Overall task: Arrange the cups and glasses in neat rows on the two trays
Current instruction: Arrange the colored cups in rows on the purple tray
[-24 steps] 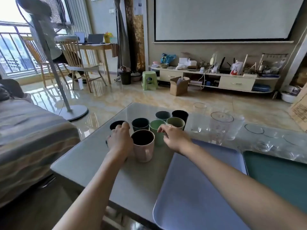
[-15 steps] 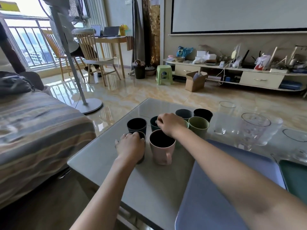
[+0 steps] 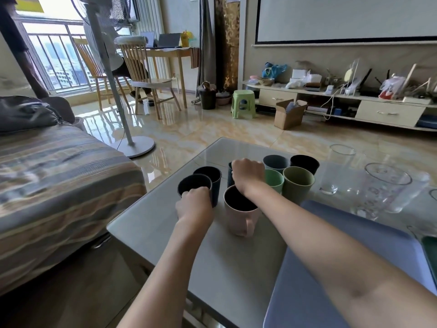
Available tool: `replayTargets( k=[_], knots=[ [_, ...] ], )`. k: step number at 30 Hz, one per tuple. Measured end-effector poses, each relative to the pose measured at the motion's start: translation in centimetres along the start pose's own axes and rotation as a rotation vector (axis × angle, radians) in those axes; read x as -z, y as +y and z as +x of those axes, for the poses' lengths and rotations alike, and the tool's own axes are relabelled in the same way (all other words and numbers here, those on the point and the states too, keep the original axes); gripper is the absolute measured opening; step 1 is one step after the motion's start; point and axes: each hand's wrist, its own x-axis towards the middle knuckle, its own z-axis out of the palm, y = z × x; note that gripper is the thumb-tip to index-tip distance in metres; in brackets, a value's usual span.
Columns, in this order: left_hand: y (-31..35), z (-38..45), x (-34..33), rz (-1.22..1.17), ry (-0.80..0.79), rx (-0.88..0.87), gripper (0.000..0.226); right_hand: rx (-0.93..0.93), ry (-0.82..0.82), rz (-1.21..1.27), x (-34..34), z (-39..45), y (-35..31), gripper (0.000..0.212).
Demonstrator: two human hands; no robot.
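The counter (image 3: 236, 268) has a smooth, glossy grey top. The coloured cups (image 3: 298, 184) look like matt plastic, the pink mug (image 3: 238, 220) likewise. The glasses (image 3: 383, 190) are clear and shiny. The lilac tray (image 3: 354, 268) is smooth and matt. The floor (image 3: 212, 131) is polished, reflective tile.

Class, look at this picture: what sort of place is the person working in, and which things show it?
Most likely a home living room. A striped sofa sits beside the glass-topped coffee table, a projector screen hangs above a low media cabinet, and a standing fan stands near the balcony window.
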Motion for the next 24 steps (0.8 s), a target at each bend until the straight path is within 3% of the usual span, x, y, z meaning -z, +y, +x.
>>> replayTargets(
  k=[4,8,11,16,20,24],
  knots=[
    [1.1,-0.8,2.0,-0.051,0.143,-0.005,0.02,0.069,0.227,0.093,1.2,-0.9,1.0,0.009],
    [2.6,-2.1,3.7,-0.109,0.289,-0.018,0.02,0.119,0.484,0.228,3.2,-3.4,3.5,0.014],
    [4.1,-3.2,4.5,-0.138,0.393,-0.074,0.021,0.165,0.578,0.241,4.3,-6.6,6.5,0.011],
    [8.6,-5.4,3.7,-0.239,0.46,-0.351,0.015,0.086,0.55,0.224,4.6,-12.0,12.8,0.013],
    [12.3,-6.6,1.0,-0.314,0.35,-0.525,0.01,0.026,0.499,0.181,4.2,-15.8,16.9,0.011],
    [14.3,-6.5,-1.4,-0.332,0.228,-0.538,0.015,-0.043,0.394,0.161,2.5,-18.0,20.0,0.01]
  ],
)
